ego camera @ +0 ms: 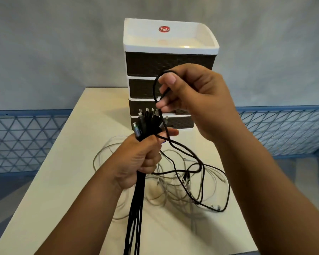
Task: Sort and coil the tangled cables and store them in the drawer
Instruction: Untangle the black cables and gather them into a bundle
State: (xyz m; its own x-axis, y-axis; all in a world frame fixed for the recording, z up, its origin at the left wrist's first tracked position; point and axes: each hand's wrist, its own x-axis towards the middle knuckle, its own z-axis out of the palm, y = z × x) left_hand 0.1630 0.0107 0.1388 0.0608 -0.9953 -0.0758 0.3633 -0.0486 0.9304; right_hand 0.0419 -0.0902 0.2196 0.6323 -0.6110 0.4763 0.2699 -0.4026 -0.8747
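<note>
My left hand grips a bundle of several black cables just below their connector ends, and the cords hang down past the table's front edge. My right hand pinches a loop of one black cable above and to the right, in front of the drawers. That cable trails down into a tangle of white cables lying on the table. A white drawer unit with dark brown drawer fronts stands at the back of the table, and its lower drawers are partly hidden by my hands.
The cream table has edges close on the left, right and front. A blue lattice railing runs behind it on both sides, with a grey wall beyond. The unit's top is a shallow white tray.
</note>
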